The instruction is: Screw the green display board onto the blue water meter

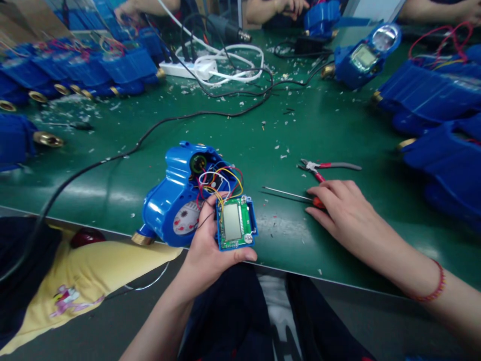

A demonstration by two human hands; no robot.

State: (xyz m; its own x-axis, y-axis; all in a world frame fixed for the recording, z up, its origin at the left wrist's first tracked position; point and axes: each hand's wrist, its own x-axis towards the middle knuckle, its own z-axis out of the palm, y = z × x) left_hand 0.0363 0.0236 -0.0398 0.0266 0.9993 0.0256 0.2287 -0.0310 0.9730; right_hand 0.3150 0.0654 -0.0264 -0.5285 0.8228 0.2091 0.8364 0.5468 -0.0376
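Note:
My left hand (210,245) is closed around a circuit board with a display (232,221), which sits in a small blue frame. Red, yellow, white and black wires (221,180) run from the board into the open housing of a blue water meter (171,188), lying on the bench with its dial showing. On the right, my right hand (343,208) has its fingers closed on the red handle of a screwdriver (289,193), whose shaft points left along the bench. Just beyond that hand lie pliers (332,165) with red and grey handles, partly covered by my fingers.
Several blue meters (128,67) stand at the left, and more (432,95) at the right. A white power strip (188,69) and a long black cable (180,118) cross the green bench (233,135). Co-workers' hands (293,7) show at the far side.

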